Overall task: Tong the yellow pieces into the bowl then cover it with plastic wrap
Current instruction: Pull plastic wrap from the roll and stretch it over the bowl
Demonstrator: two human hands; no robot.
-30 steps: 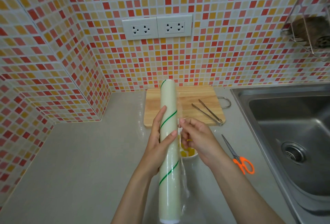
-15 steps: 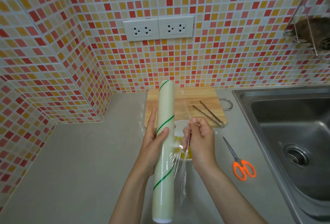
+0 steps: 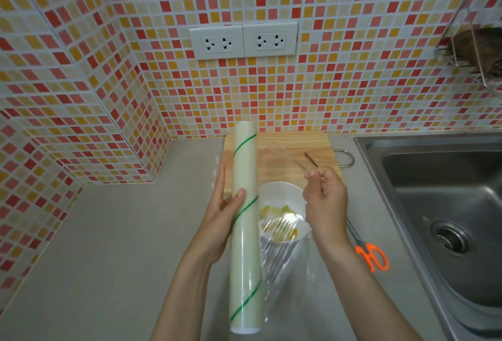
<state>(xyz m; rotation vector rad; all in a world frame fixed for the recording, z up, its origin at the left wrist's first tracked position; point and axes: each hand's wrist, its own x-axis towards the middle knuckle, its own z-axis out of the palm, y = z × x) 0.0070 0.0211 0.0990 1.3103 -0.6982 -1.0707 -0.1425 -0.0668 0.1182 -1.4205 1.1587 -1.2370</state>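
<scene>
Left grip (image 3: 221, 208) clasping wrap roll (image 3: 244, 232), right grip (image 3: 324, 199) pinching film edge (image 3: 282, 253) over bowl (image 3: 282, 199)

metal tongs (image 3: 309, 159): mostly hidden behind right hand (image 3: 326, 204) | orange-handled scissors (image 3: 370, 256): blades partly hidden | steel sink (image 3: 434, 204): cut off right

Brightness: even, soft daylight-like light; no dim corners on the pale grey surface (image 3: 108, 232).
Shadows: faint and diffuse, only a weak one beneath the forearms.
Glare: white glints streak the stretched sheet of clear plastic wrap (image 3: 282, 248) over the round white bowl (image 3: 279, 191); a soft sheen runs down the long pale roll with green spiral line (image 3: 244, 232).
Blur: slight softness at the right hand (image 3: 326, 202).
Distortion: wide-angle bowing curves the red, orange and cream mosaic wall tiles (image 3: 81, 41) and steel sink (image 3: 434, 204) at the edges.
</scene>
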